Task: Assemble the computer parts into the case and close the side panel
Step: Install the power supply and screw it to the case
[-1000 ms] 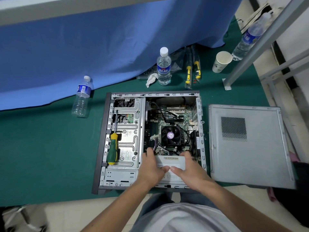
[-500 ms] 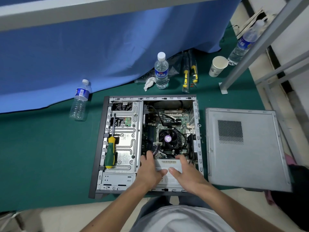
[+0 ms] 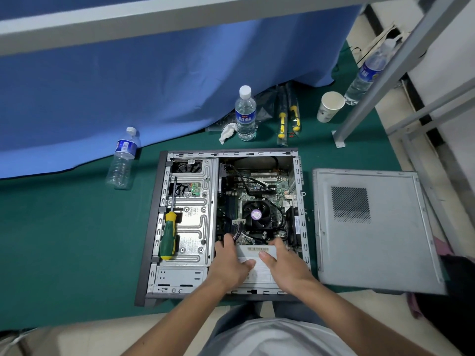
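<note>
**Power supply being seated in the near corner of the case**

The grey power supply (image 3: 257, 263) sits inside the open computer case (image 3: 151, 227), in the corner nearest the person, with its barcode label facing up. Both hands are on it. The left hand (image 3: 231, 263) grasps its left end, fingers reaching over the far edge beside a bundle of cables (image 3: 237, 228), thumb laid across the top. The right hand (image 3: 282, 265) grasps the right end the same way. Holding both ends probably keeps the box level while it is settled against the case's near wall, where its mounting points would lie.

Just beyond the power supply lies the motherboard (image 3: 257, 186), with the CPU fan (image 3: 257, 214) at its middle. The cables rise towards the fan, so they look at risk of being pinched if the box shifts further in.

To the left of the hands, a green and yellow screwdriver (image 3: 168, 236) rests on the metal drive cage (image 3: 191, 214), within easy reach, likely for fixing screws next.

The case lies on its side on a green mat (image 3: 64, 240), open face up. The detached side panel (image 3: 372, 232) lies flat just to the right of the case, apart from it, so closing is not yet done.

Further out stand three water bottles (image 3: 245, 114), a paper cup (image 3: 330, 106) and packaged tools (image 3: 288, 116) near a blue cloth (image 3: 154, 86).
</note>
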